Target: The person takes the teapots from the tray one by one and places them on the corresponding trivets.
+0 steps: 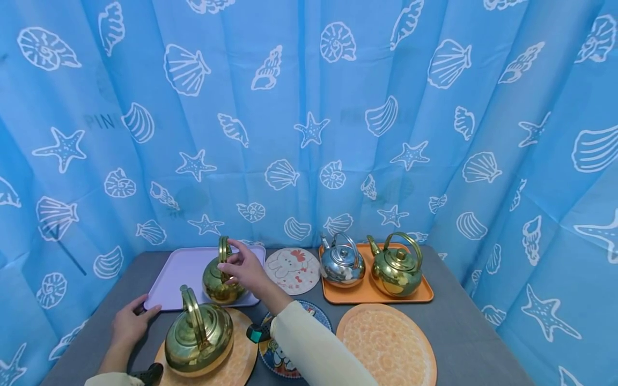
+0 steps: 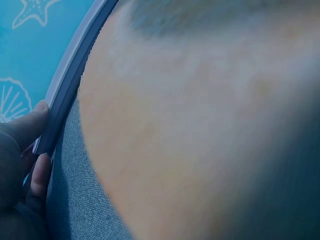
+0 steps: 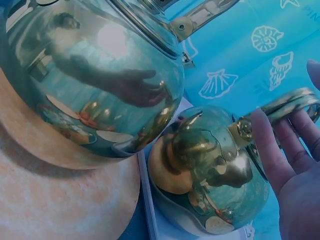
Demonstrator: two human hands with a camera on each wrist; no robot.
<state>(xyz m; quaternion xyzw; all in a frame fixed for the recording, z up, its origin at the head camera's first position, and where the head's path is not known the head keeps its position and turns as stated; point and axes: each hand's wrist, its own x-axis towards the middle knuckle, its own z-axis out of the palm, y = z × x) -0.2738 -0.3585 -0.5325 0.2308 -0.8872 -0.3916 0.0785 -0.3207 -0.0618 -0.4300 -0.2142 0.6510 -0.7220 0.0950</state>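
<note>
My left hand (image 1: pixel 129 326) holds the near left corner of a lilac tray (image 1: pixel 185 271); in the left wrist view its thumb (image 2: pixel 35 120) lies on the rim and a finger beneath. A gold kettle (image 1: pixel 214 281) sits on the tray. My right hand (image 1: pixel 248 271) is at that kettle's raised handle (image 3: pixel 287 105), fingers extended and spread; some fingertips are hidden behind the handle. Nearer to me, a larger gold kettle (image 1: pixel 185 351) stands on a round tan placemat (image 1: pixel 243 343), between my two hands.
An orange tray (image 1: pixel 345 296) at the right carries a silver kettle (image 1: pixel 341 268) and another gold kettle (image 1: pixel 397 276). A round rabbit-print mat (image 1: pixel 293 273) lies between the trays. My right forearm passes over a blue patterned mat (image 1: pixel 309 311). Another tan placemat (image 1: pixel 386 346) lies front right.
</note>
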